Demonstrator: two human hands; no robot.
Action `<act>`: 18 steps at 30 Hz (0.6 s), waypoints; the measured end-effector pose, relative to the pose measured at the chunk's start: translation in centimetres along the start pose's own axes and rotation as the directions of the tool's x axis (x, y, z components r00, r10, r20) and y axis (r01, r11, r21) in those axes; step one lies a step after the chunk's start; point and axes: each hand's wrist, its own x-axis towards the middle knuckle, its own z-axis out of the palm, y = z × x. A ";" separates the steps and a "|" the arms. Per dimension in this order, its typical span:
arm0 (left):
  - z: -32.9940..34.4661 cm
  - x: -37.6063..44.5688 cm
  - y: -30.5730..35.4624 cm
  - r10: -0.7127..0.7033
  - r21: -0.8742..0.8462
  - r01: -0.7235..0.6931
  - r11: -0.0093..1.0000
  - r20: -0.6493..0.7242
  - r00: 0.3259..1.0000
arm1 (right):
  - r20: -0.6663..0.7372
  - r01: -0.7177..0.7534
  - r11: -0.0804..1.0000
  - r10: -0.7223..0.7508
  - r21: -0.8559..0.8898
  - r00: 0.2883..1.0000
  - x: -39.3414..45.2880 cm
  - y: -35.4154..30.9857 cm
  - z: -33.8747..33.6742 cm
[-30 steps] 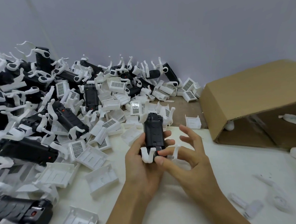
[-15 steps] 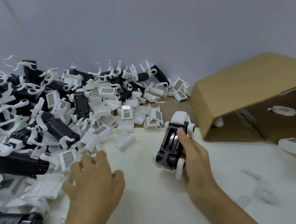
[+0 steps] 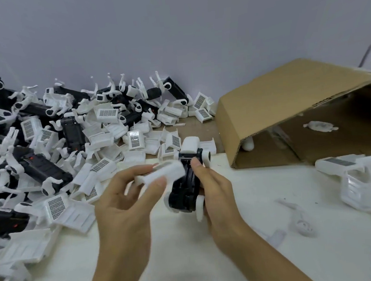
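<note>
Grip: left hand [image 3: 127,203] pinches white cover [image 3: 164,174] | right hand [image 3: 216,193] clasps black body [image 3: 184,191] | both between parts pile [image 3: 41,170] and box [image 3: 286,93]

Soft even overhead light, faint shadows, motion-blurred hands, wide-angle edge bending

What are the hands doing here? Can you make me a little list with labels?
Left hand: pinches a white cover between thumb and fingers
Right hand: grips a black body with white arms
Cover and body: close together, cover not fitted on
Pile: many black bodies and white covers, on the left
Cardboard box: lying on its side, on the right
Table: white, under both hands
</note>
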 end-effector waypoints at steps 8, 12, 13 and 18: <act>0.4 -0.5 -1.9 -0.069 0.302 0.105 0.947 -0.128 0.989 | 0.119 -0.029 0.997 0.020 0.068 0.993 0.1 0.0 -0.4; 0.7 -0.6 -1.6 -0.055 0.331 0.094 0.939 -0.127 0.990 | 0.173 0.017 1.000 -0.019 0.013 0.985 -0.2 0.2 -0.4; 0.7 -0.6 -1.6 -0.035 0.336 0.081 0.938 -0.142 0.989 | 0.180 0.030 1.000 -0.030 0.000 0.983 -0.4 0.2 -0.4; 0.9 -0.9 -1.6 0.052 0.454 -0.005 0.891 -0.091 0.994 | 0.193 0.045 0.999 -0.044 -0.001 0.980 -0.6 0.0 -0.2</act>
